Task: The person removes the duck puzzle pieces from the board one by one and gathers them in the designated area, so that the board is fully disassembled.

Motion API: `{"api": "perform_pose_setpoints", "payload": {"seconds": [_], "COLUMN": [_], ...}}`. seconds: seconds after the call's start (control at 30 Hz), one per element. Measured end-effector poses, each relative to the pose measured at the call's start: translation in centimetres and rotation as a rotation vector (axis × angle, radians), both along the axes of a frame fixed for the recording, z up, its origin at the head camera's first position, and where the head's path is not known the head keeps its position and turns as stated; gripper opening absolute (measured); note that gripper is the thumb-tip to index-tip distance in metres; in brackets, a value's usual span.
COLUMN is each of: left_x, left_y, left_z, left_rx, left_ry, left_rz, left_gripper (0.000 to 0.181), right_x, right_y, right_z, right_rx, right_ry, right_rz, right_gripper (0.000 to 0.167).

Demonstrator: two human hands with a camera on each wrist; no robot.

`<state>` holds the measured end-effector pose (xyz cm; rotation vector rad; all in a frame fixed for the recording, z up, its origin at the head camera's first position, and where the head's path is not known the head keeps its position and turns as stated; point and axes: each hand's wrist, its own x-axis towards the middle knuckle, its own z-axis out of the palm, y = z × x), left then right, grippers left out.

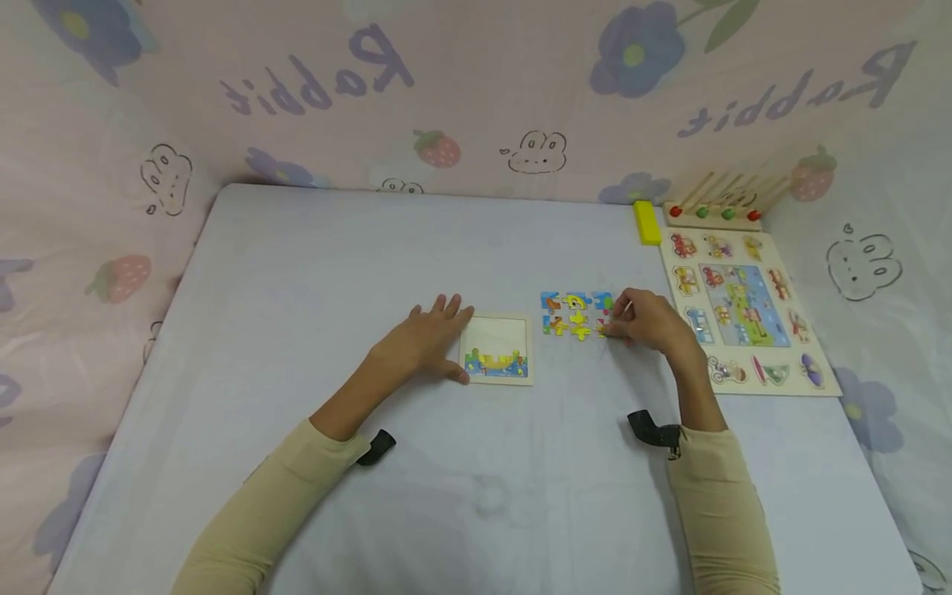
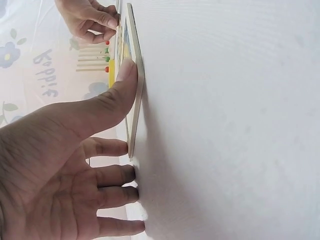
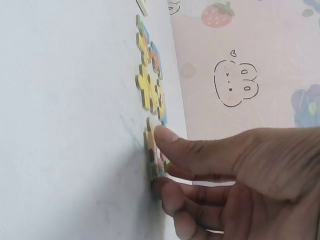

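A small square puzzle tray (image 1: 497, 334) lies on the table, its bottom row filled with joined, colourful pieces (image 1: 496, 364). My left hand (image 1: 424, 340) steadies the tray's left side. In the left wrist view, the thumb (image 2: 127, 70) rests on its rim and the index fingertip touches its edge; the other fingers stretch down to the table. To the right, several loose jigsaw pieces (image 1: 578, 318) lie in two rows. My right hand (image 1: 654, 322) pinches a jigsaw piece (image 3: 150, 142) at their right end between thumb and fingers, which partly hide it. That piece is still low, close to the tabletop.
A larger wooden picture board (image 1: 811, 376) lies at the right. Behind it stands a wooden rack (image 1: 714, 221) with upright sticks and red and green beads, beside a yellow block (image 1: 647, 223). A printed curtain (image 1: 476, 99) surrounds the white table (image 1: 335, 248).
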<state>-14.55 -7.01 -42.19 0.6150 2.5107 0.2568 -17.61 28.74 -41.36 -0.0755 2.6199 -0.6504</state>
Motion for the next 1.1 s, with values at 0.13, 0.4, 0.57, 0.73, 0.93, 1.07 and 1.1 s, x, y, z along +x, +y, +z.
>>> {"api": "perform_pose_setpoints", "payload": {"seconds": [0.13,0.4,0.57,0.73,0.93,1.07,1.1], "left_x": [0.0,-0.1,-0.1,-0.1,-0.1,-0.1,-0.2], "left_y": [0.0,0.0,0.0,-0.1,-0.1,0.0,0.0], "left_z": [-0.1,0.2,0.2,0.1,0.2,0.2,0.1], "left_rx": [0.003,-0.005,-0.007,-0.004,0.003,0.006,0.005], "left_ry": [-0.005,-0.007,-0.008,-0.017,-0.021,-0.024,-0.021], "left_rz": [0.002,-0.01,-0.01,-0.006,0.0,0.0,-0.002], "left_gripper": [0.111,0.111,0.111,0.111,0.111,0.112,0.112], "right_x": [0.2,0.3,0.1,0.2,0.5,0.7,0.7], "right_y": [-0.4,-0.8,-1.0,-1.1,-1.4,-1.7,-1.8], "right_z": [0.0,0.3,0.3,0.3,0.7,1.3,1.5], "right_rx": [0.035,0.079,0.071,0.07,0.09,0.095,0.094], "right_ry": [-0.005,0.0,0.017,0.013,-0.022,-0.035,-0.031], "right_rz": [-0.014,-0.026,-0.023,-0.029,-0.042,-0.041,-0.038], "right_gripper": [0.037,0.04,0.036,0.036,0.042,0.046,0.046]}}
